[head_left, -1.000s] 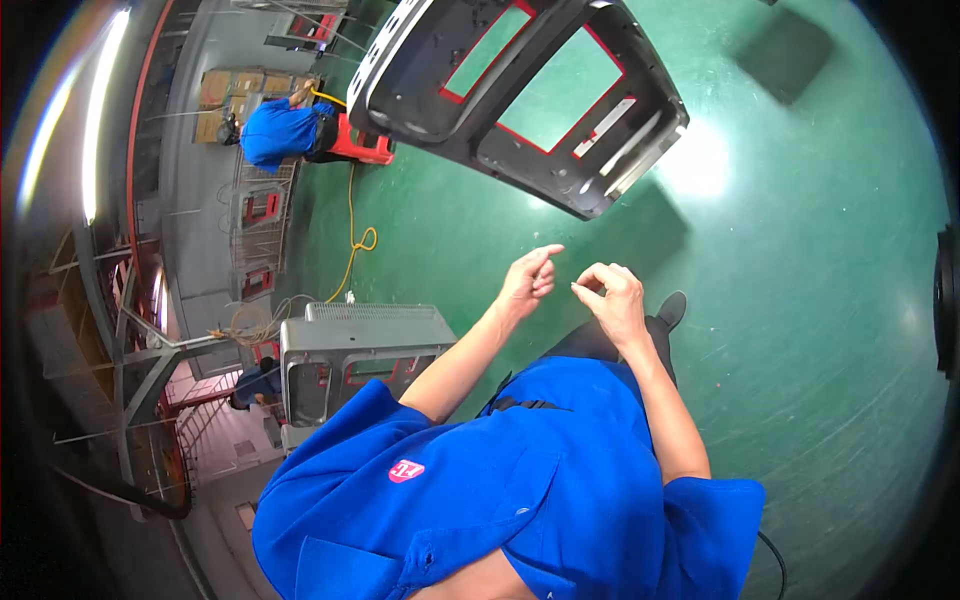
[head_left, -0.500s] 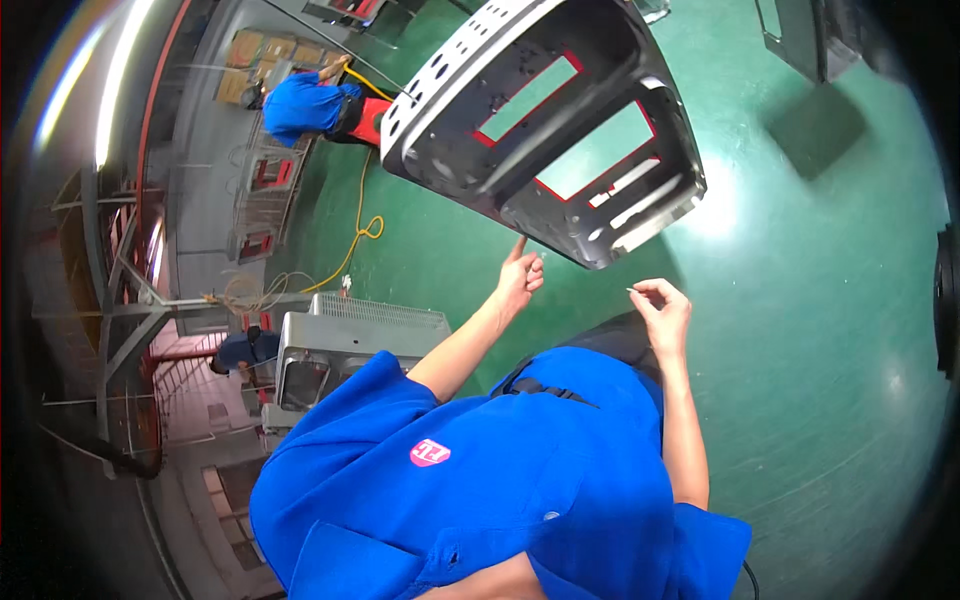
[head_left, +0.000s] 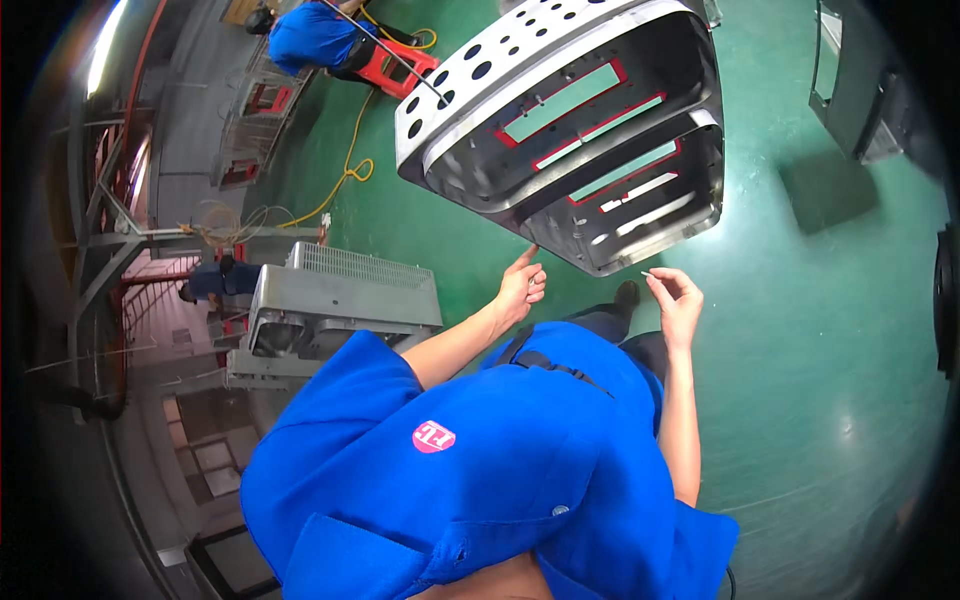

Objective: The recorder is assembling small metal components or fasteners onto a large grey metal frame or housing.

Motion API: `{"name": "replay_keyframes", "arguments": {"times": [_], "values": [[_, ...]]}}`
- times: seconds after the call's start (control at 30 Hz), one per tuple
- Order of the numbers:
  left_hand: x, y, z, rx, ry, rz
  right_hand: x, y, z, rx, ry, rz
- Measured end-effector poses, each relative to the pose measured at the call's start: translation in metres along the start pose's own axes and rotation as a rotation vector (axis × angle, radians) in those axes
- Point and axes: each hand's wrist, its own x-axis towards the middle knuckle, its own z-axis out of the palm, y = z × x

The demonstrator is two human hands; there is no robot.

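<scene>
The metal casing (head_left: pixel 590 155), apparently hung above the green floor (head_left: pixel 800 370), looks stiff, heavy and prone to swing; its outer rim (head_left: pixel 655 247) seems the best hold. At its lower edge, the left hand (head_left: pixel 518 290) points one finger, others curled, contact unclear; off its lower right corner, the right hand (head_left: pixel 680 302) pinches a small pale piece (head_left: pixel 646 274). Floor spreads rightward; a grey cabinet (head_left: pixel 365 290) stands lower left.

The dark metal housing (head_left: pixel 545 190) hangs tilted, its pale side pierced with round holes, its rectangular openings red-edged. A tiny pale piece (head_left: pixel 646 273) is pinched in the right hand (head_left: pixel 680 303).
</scene>
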Motion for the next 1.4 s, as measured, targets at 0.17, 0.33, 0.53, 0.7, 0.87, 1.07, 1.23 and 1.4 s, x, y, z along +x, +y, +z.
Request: {"name": "replay_keyframes", "arguments": {"times": [0.17,0.33,0.53,0.7,0.87,1.07,1.23,1.4], "values": [[0.002,-0.010,0.009,-0.020,0.072,0.000,0.016,0.006,-0.015,0.041,-0.025,0.034],[0.009,-0.033,0.025,-0.088,0.191,0.051,0.038,0.006,-0.063,0.038,-0.098,0.082],[0.021,-0.065,0.062,-0.213,0.380,0.135,0.070,-0.016,-0.177,-0.162,-0.008,0.091],[0.032,-0.086,0.092,-0.346,0.517,0.196,0.096,-0.030,-0.261,-0.178,0.083,0.138],[0.043,-0.087,0.117,-0.405,0.571,0.269,0.126,-0.028,-0.298,-0.192,0.085,0.116],[0.054,-0.082,0.137,-0.727,0.371,0.237,0.160,-0.056,-0.316,-0.222,0.061,0.119],[0.085,-0.116,0.167,-0.507,0.797,0.157,0.222,-0.069,-0.316,-0.207,0.032,0.068],[0.149,-0.073,0.272,-0.338,0.301,0.005,0.307,-0.109,-0.329,-0.127,0.168,-0.079]]}}
